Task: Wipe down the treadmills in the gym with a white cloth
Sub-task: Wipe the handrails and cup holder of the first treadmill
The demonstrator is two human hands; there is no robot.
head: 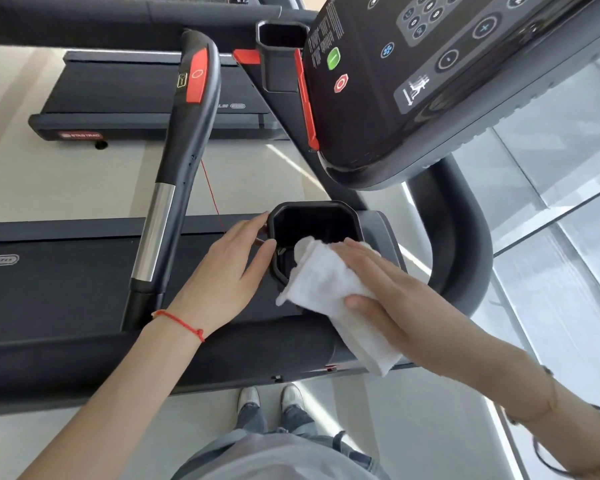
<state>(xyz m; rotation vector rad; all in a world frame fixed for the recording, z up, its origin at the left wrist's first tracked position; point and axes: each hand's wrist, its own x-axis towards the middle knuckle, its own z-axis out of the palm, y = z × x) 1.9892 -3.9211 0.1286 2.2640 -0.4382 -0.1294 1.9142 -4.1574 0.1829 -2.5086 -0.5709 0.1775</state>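
Two hands at work around the cup holder [312, 216] in the middle of the frame. Left hand [229, 271] just left of it, fingers relaxed and mostly straight, fingertips touching the holder's left rim, not wrapped round anything. Looks like bracing rather than wiping. Red string bracelet [179, 322] on that wrist.

Right hand [388, 289] coming in from the lower right, laid flat on the white cloth [329, 292] with fingers stretched out and thumb against the cloth's near edge. Pressing, not really clutching. Cloth folded into a long strip, long axis running from lower right up to upper left, top end poking over the holder's lower-right rim and dipping a bit into the opening. Lower end hanging past the black side rail [222, 355] toward the bottom of the frame.

So the bit that matters: holder's dark inside sits up and left of the right fingertips, straight along the cloth's long axis. Right hand clearly the one to push in, probably sliding the cloth forward and down into the well. Can't tell how clean the inside is, too dark.

Also in view: console [413, 81] upper right, handlebar [174, 188] with red panel up the left, second treadmill [146, 98] upper left. Plenty left to wipe, at a guess.
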